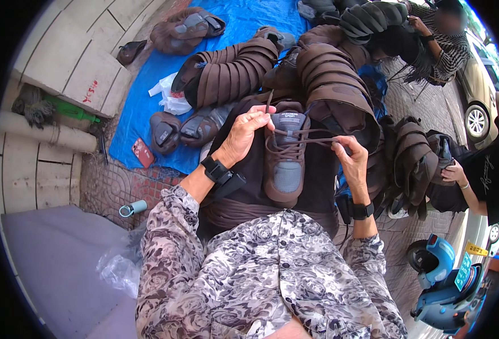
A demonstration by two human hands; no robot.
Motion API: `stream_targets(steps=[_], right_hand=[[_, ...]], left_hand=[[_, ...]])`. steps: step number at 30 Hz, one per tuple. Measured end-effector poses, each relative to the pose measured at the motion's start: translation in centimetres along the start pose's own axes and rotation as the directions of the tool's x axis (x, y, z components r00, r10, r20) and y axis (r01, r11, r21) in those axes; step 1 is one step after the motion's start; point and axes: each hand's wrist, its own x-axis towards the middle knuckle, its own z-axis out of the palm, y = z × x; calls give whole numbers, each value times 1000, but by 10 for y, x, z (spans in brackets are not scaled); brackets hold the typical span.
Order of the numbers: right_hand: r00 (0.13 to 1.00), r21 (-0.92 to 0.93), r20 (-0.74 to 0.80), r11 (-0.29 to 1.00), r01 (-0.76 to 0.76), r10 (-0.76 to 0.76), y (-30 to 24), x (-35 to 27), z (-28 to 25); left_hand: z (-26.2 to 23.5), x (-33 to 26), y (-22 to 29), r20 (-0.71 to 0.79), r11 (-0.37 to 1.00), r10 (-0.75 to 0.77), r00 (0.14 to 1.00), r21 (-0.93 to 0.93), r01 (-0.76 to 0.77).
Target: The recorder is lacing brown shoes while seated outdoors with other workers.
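A brown shoe upper (285, 175) with a grey mesh toe lies on my dark-clothed lap, its toe pointing toward me and its labelled tongue away. The brown shoelace (316, 139) is threaded through its lower eyelets. Beside the tongue, my left hand (249, 131) is closed in a pinch on one lace end, which sticks up above the fingers. To the right of the upper, my right hand (351, 160) pinches the lace pulled out sideways. Thumb and forefinger do the gripping on that side.
Nested stacks of brown shoe uppers (235, 76) lie ahead on a blue tarp (139, 121). A red phone (142, 152) and a teal bottle (133, 208) are at left. Two people work at right, one holding uppers (416, 150). A blue scooter (439, 308) stands lower right.
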Motion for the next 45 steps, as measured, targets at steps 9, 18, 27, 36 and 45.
stream_targets(steps=[9, 18, 27, 36, 45], right_hand=[[929, -219, 223, 913, 343, -296, -15, 7, 26], [937, -253, 132, 903, 348, -324, -17, 16, 31], [918, -383, 396, 913, 143, 22, -18, 39, 37], [887, 619, 305, 635, -461, 346, -3, 44, 11], [910, -71, 311, 961, -266, 275, -14, 39, 12]], left_hand=[[-47, -18, 31, -233, 883, 82, 969, -434, -179], [-126, -44, 68, -504, 987, 105, 858, -51, -151], [-9, -9, 47, 127, 295, 496, 859, 906, -304], [8, 17, 5, 309, 593, 165, 937, 728, -344], [5, 14, 22, 364, 551, 25, 931, 772, -317]])
